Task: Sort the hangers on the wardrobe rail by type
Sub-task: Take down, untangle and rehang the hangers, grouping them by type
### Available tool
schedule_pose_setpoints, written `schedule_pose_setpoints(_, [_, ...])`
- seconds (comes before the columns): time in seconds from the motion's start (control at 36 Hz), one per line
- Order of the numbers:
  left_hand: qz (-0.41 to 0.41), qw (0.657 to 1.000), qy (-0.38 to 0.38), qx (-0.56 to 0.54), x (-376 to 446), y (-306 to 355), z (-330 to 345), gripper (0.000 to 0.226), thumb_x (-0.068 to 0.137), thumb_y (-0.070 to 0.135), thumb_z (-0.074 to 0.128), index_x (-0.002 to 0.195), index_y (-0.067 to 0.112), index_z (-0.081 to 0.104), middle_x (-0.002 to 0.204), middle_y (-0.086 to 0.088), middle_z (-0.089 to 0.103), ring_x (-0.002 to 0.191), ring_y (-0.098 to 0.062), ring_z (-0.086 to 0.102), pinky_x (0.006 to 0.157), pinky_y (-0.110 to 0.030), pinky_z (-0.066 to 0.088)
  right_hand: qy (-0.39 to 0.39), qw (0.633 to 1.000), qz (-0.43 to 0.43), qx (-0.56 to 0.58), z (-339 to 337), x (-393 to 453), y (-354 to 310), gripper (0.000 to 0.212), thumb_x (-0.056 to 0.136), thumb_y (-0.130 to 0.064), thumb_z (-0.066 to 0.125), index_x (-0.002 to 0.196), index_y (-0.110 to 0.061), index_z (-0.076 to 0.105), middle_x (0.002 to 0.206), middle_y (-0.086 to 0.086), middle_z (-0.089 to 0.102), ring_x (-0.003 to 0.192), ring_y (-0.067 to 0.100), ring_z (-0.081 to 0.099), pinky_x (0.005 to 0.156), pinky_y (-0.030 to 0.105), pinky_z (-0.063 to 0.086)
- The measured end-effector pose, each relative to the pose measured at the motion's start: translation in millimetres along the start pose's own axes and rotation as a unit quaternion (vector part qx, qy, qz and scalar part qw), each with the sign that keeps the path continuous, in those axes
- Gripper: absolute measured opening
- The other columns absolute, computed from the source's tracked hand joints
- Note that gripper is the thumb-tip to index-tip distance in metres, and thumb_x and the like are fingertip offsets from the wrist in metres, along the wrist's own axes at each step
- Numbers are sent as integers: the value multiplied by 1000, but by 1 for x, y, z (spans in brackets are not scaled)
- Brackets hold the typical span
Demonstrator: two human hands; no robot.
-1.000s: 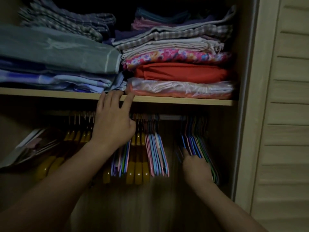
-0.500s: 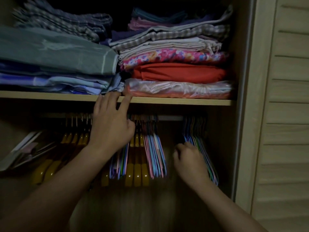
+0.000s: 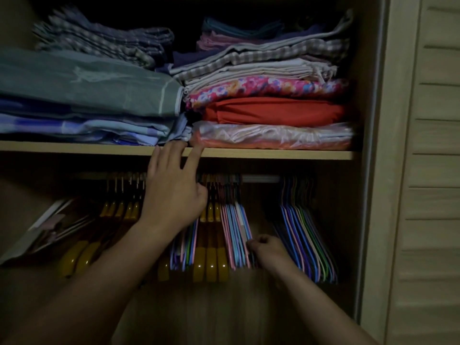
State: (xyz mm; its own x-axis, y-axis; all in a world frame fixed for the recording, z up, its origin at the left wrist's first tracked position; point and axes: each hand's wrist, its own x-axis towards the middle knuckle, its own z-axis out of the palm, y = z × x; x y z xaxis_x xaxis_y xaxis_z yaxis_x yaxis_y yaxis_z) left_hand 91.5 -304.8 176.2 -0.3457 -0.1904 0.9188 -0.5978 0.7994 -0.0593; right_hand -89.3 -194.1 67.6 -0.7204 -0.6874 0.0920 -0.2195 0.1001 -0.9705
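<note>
Now right hand [image 3: 267, 249] has shifted left, fingers pinching mixed thin hangers [image 3: 236, 235]; left hand [image 3: 174, 192] relaxed on shelf [image 3: 273, 153]; sorting unfinished.

Home wardrobe: folded linens [image 3: 271, 113], hangers [image 3: 236, 232]
</note>
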Motion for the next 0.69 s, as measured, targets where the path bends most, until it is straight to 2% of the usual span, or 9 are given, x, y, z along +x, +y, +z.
schedule_pose_setpoints(0.11, [-2,1000,-1,0,0,1,0,82,80,30,62,154,18,29,146,-17,37,142,-33,28,123,-52,15,11,1000,-15,-21,-2,-3,-1,11,99,-19,57,90,-14,60,79,-1,62,62,5,59,42,12,41])
schedule_pose_setpoints(0.22, [-4,1000,1,-4,0,2,1,82,79,29,63,153,17,30,146,-18,37,142,-34,28,122,-53,16,18,999,-21,-29,-6,-4,-3,12,98,-18,58,86,-16,57,79,-1,61,63,6,59,42,12,41])
schedule_pose_setpoints(0.28, [-5,1000,2,-6,0,2,0,82,78,28,64,153,17,30,146,-18,37,142,-34,28,122,-53,15,38,998,-27,-51,-6,-2,-3,9,98,-19,57,90,-15,58,84,2,63,69,8,59,48,16,44])
schedule_pose_setpoints(0.33, [-6,1000,1,-8,-1,2,0,82,79,28,64,153,17,30,146,-18,37,142,-34,27,123,-52,14,80,993,-49,-77,-7,0,-2,3,100,-20,54,101,-18,56,91,-4,61,74,5,55,55,19,43])
schedule_pose_setpoints(0.39, [-6,1000,-1,-9,-1,3,-1,82,80,29,63,153,17,30,147,-17,36,143,-34,26,123,-52,13,117,982,-95,-115,-8,-2,0,21,100,-21,52,120,-26,50,89,-16,53,76,-1,53,58,17,42])
schedule_pose_setpoints(0.44, [-6,1000,-1,-10,-1,2,-1,81,80,30,62,153,18,29,148,-17,36,144,-33,26,123,-51,13,161,955,-164,-190,-10,-7,1,36,99,-19,53,133,-26,47,86,-19,51,75,-1,57,58,16,45])
schedule_pose_setpoints(0.47, [-4,1000,0,-9,-1,1,-1,81,80,30,63,153,18,30,148,-16,36,143,-33,26,123,-51,13,180,937,-200,-221,-10,-10,1,36,99,-18,54,134,-25,47,85,-18,51,73,-2,57,58,14,45])
schedule_pose_setpoints(0.61, [-3,1000,2,-2,0,1,1,82,79,31,63,152,17,30,147,-17,36,143,-34,26,123,-51,12,247,858,-347,-289,-13,-18,-15,22,97,-14,54,118,-21,57,97,-14,54,73,-1,47,60,12,39])
schedule_pose_setpoints(0.69, [0,1000,-5,8,0,2,3,86,79,33,63,155,17,26,148,-18,33,144,-35,25,123,-52,12,288,824,-380,-306,-15,-17,-31,20,95,-11,54,113,-20,57,97,-7,59,78,5,52,64,18,41])
